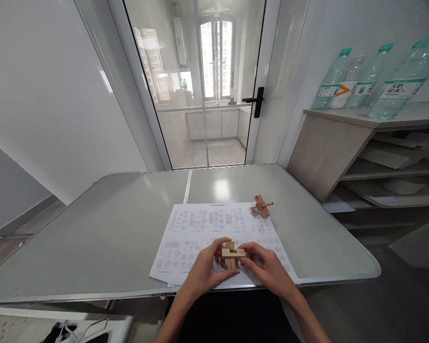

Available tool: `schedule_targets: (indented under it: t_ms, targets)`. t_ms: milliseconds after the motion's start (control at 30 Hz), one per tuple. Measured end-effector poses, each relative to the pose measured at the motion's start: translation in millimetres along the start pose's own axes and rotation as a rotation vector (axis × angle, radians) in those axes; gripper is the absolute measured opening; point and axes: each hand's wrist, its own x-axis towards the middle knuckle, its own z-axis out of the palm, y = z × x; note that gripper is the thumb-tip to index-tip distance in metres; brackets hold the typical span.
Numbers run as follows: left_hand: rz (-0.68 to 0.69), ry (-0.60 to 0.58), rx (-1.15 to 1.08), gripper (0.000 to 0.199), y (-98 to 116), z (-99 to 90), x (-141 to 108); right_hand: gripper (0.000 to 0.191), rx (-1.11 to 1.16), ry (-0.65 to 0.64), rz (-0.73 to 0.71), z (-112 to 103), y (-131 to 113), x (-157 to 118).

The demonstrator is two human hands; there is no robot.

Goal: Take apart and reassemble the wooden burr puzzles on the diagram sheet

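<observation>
Between my two hands is a small group of notched wooden puzzle pieces (pixel 232 255), crossed over one another near the table's front edge. My left hand (pixel 209 267) grips the upright piece, fingers at its top and thumb at its bottom. The fingers of my right hand (pixel 266 267) pinch the right end of the crosswise piece. Beneath the hands lies a white instruction sheet (pixel 196 238) printed with rows of small diagrams. More wooden puzzle pieces (pixel 261 206), crossed and with dark marks on them, rest at the sheet's upper right corner.
The grey folding table (pixel 93 233) has a seam across it. Several water bottles (pixel 332 81) stand on a wooden shelf unit (pixel 329 143) to the right. A glass door (pixel 221 124) with a black handle (pixel 258 101) is behind the table. Cables (pixel 89 328) lie at lower left.
</observation>
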Motion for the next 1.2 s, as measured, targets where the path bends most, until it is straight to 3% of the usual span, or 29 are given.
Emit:
schedule_targets:
  t_ms: [600,800,1200]
  targets:
    - [-0.051,-0.077,-0.063,0.067,4.7,-3.3,-0.7,0.025,-0.023,0.037,-0.054,4.3,5.4,-2.0]
    - [-0.008,-0.106,-0.18,0.046,7.7,-5.2,-4.2,0.028,-0.04,0.037,-0.061,4.0,3.9,-2.1]
    - [-0.023,-0.129,-0.263,0.047,3.0,-3.8,-3.4,0.024,-0.037,0.043,-0.083,4.9,6.9,-2.7]
